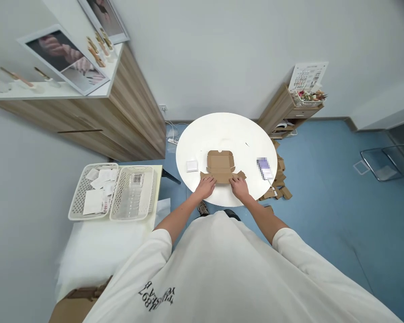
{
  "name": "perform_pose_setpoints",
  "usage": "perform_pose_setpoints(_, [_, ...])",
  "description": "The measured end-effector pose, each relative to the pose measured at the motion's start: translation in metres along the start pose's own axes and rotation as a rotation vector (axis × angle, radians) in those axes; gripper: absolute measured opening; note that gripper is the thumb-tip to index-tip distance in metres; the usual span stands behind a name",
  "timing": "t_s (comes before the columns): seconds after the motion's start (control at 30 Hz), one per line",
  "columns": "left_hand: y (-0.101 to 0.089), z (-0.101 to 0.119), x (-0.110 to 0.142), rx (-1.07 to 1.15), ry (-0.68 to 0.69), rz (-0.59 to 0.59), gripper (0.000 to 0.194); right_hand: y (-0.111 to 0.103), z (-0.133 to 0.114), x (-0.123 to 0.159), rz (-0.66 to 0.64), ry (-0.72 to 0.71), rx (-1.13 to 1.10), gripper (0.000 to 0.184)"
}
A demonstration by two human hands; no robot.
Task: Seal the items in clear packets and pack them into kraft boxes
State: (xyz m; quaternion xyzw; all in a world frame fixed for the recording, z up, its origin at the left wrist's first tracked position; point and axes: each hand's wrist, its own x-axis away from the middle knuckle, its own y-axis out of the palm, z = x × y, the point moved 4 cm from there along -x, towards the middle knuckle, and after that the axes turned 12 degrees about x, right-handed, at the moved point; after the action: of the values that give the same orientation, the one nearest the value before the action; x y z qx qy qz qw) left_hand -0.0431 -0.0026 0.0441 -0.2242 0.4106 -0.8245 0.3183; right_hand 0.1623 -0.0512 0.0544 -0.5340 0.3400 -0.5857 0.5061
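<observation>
An unfolded brown cardboard box [220, 160] lies on the round white table [202, 130], its far panel with a small notch at the top and side flaps spread. My left hand [206, 186] grips the near edge at the left, fingers curled over the cardboard. At the right of the same edge, my right hand [239, 186] holds the cardboard near its side flap. A small white flat box [191, 166] rests on the table left of the cardboard. To the right lies a phone-like thing [264, 168], blurred out, with a cable at its lower end.
Several flat brown boxes [281, 181] are piled on the floor right of the table. At left, two white baskets [111, 197] hold white cards and clear plastic cases. A wooden cabinet [134, 107], a small shelf [276, 107] and a metal-framed chair [387, 163] stand around.
</observation>
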Motion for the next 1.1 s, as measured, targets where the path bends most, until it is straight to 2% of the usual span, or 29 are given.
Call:
perform_pose_setpoints(0.17, [0.010,-0.019,-0.019,0.042,-0.019,-0.061,0.037,0.012,0.003,-0.018,-0.074,0.007,-0.004,0.044])
perform_pose_setpoints(0.53, [0.034,-0.044,-0.053,0.076,-0.212,-0.181,0.039,0.045,0.019,-0.061,-0.169,-0.111,-0.038,0.047])
perform_pose_setpoints(0.7, [0.038,-0.039,-0.061,0.025,-0.256,-0.182,0.043,0.048,0.026,-0.070,-0.176,-0.146,-0.121,0.042])
perform_pose_setpoints(0.8, [0.039,-0.028,-0.076,0.019,-0.231,-0.158,0.043,0.047,0.032,-0.075,-0.195,-0.168,-0.161,0.041])
perform_pose_setpoints(0.9, [0.042,-0.021,-0.094,0.050,-0.222,-0.189,0.041,0.046,0.037,-0.079,-0.211,-0.173,-0.187,0.041])
perform_pose_setpoints(1.1, [0.042,-0.022,-0.111,0.058,-0.292,-0.192,0.037,0.042,0.044,-0.094,-0.192,-0.120,-0.302,0.035])
